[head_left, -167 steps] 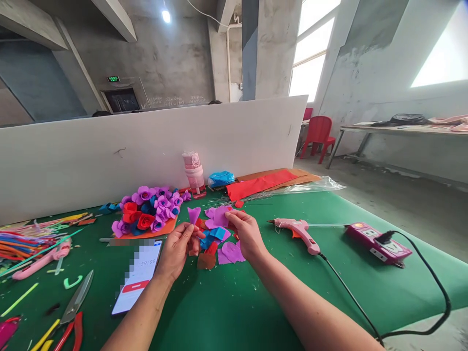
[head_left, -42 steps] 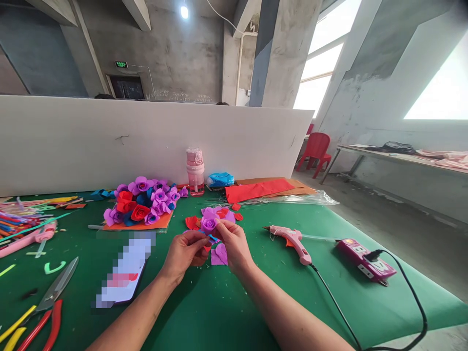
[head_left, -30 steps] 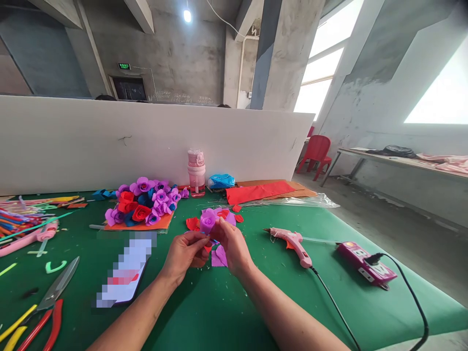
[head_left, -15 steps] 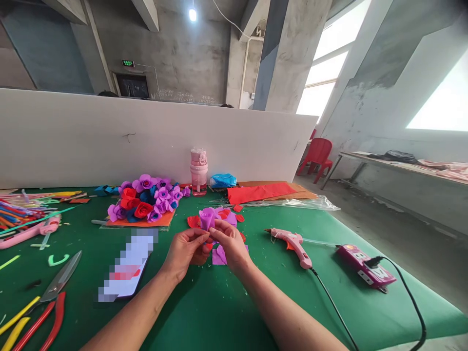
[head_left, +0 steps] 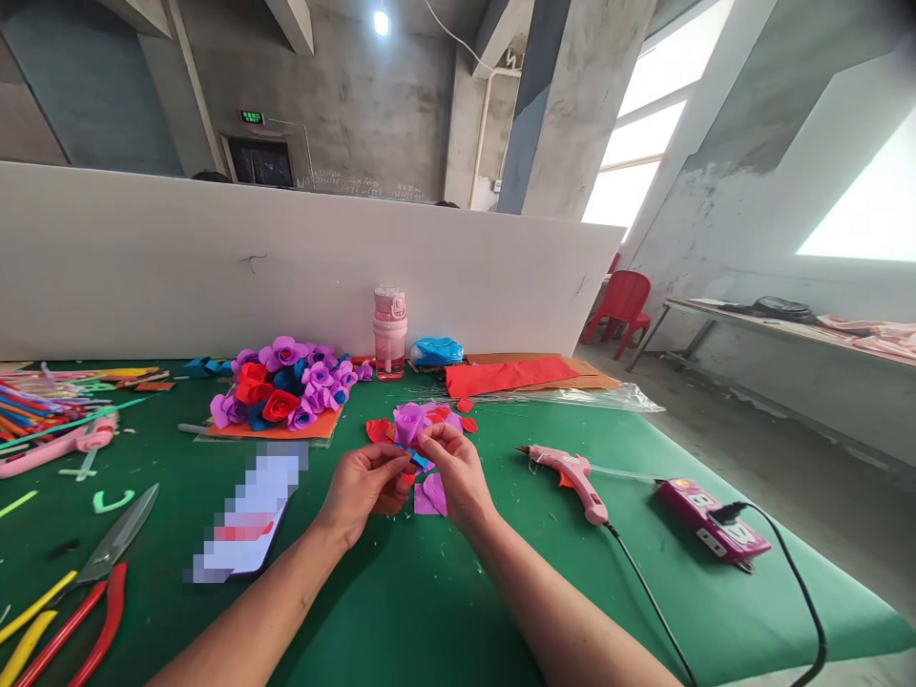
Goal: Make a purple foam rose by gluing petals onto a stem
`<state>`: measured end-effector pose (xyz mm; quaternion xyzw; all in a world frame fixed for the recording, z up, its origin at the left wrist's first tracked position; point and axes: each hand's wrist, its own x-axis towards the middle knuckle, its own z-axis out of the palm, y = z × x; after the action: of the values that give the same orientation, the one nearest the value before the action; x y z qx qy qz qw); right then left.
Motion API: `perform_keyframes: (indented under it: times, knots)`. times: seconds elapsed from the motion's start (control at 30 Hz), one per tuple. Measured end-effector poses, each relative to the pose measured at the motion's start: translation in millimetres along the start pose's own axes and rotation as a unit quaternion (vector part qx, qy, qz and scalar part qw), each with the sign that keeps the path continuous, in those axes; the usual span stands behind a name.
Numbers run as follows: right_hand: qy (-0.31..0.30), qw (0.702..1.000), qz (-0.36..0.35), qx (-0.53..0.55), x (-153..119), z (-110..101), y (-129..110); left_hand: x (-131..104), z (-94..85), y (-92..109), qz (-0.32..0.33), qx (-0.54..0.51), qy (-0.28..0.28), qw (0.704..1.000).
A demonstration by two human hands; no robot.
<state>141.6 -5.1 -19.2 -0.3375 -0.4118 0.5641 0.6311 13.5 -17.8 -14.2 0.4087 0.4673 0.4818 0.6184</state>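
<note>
A purple paper flower [head_left: 410,423] is upright between my two hands at the middle of the table. My left hand [head_left: 368,489] is closed in a pinch at the base of the flower; its fingers hide the lower end. With thumb and index finger, my right hand [head_left: 459,469] pinches the flower's right edge. Behind and under the hands lie loose paper petals: a red petal [head_left: 379,430], a purple piece [head_left: 430,495] and a bit of blue. Some of these petals are covered by my fingers.
To the right lie a pink glue gun [head_left: 572,477] and a purple power strip [head_left: 712,520] with a black cord. At left are scissors [head_left: 118,544], a phone [head_left: 250,520] and finished paper flowers [head_left: 286,386]. A pink bottle [head_left: 390,334] stands before the white board [head_left: 307,267].
My right hand's fingertips have shifted up and a little away from the left hand's, onto the flower's side. The flower has turned slightly. My left hand stays at its base.
</note>
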Motion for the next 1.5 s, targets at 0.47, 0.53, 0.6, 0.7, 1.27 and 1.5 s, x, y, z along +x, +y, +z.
perform_keyframes:
  times: [0.47, 0.53, 0.6, 0.7, 1.27, 1.5]
  knots:
    - [-0.012, 1.0, 0.015, 0.016, -0.4, -0.2, 4.1, -2.2, 0.8, 2.5, -0.001, -0.002, -0.003, 1.0]
    - [-0.021, 0.999, 0.027, 0.02, -0.7, -0.2, 5.6, -2.2, 0.4, 2.4, -0.005, -0.005, -0.004, 1.0]
    - [-0.038, 0.999, 0.034, 0.016, -1.0, -0.2, 6.7, -1.6, -0.5, 1.7, -0.008, -0.008, -0.005, 1.0]
    - [-0.063, 0.997, 0.034, 0.006, -1.3, -0.2, 7.6, -0.2, -1.6, 0.1, -0.006, -0.004, -0.009, 1.0]
    - [-0.065, 0.997, 0.033, -0.012, -1.7, -1.0, 7.3, -1.2, 2.4, -2.6, -0.01, -0.013, -0.008, 1.0]
    - [-0.05, 0.998, 0.025, -0.015, 1.4, -4.1, 4.1, -1.9, -3.5, 6.4, -0.027, 0.001, -0.047, 0.999]
